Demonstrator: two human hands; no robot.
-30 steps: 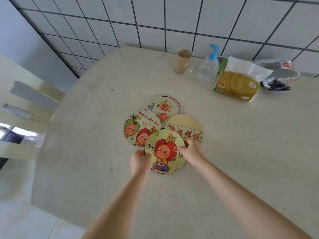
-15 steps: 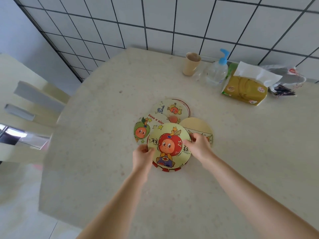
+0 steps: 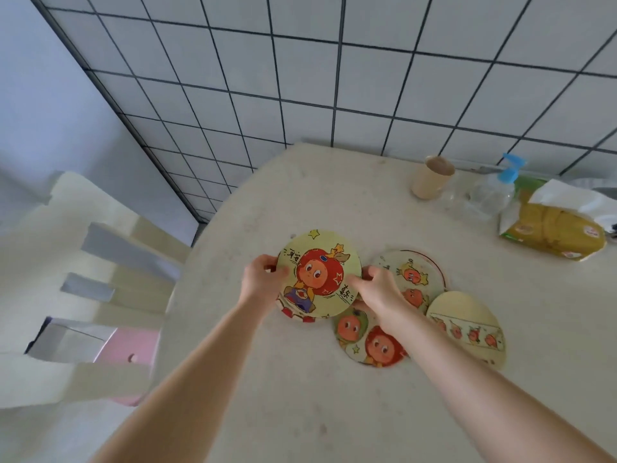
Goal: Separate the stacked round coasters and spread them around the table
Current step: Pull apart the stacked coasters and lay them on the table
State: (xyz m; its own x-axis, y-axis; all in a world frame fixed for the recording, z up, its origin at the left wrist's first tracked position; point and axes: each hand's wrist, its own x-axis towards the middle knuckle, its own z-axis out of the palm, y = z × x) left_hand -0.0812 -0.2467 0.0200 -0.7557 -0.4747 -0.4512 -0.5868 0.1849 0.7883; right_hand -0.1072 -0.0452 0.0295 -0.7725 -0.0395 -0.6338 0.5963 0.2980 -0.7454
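Both my hands hold a small stack of round coasters above the left part of the table. Its top coaster (image 3: 319, 274) is yellow-green with a red-haired cartoon figure; a red-edged coaster (image 3: 295, 314) peeks out beneath it. My left hand (image 3: 262, 279) grips the stack's left rim and my right hand (image 3: 379, 289) its right rim. Three coasters lie flat to the right: a pale one with two small figures (image 3: 415, 272), a green and red one (image 3: 364, 339) partly under my right forearm, and a cream one with a picture strip (image 3: 467, 327).
The speckled beige table (image 3: 300, 396) meets a tiled wall. At the back right stand a beige cup (image 3: 430, 178), a clear pump bottle with a blue top (image 3: 490, 192) and a yellow tissue pack (image 3: 554, 228). A cream chair (image 3: 83, 295) stands beyond the table's left edge.
Both hands have carried the held coasters away from me and to the left, off the other three. The camera view has swung left, so the chair and wall fill more of it.
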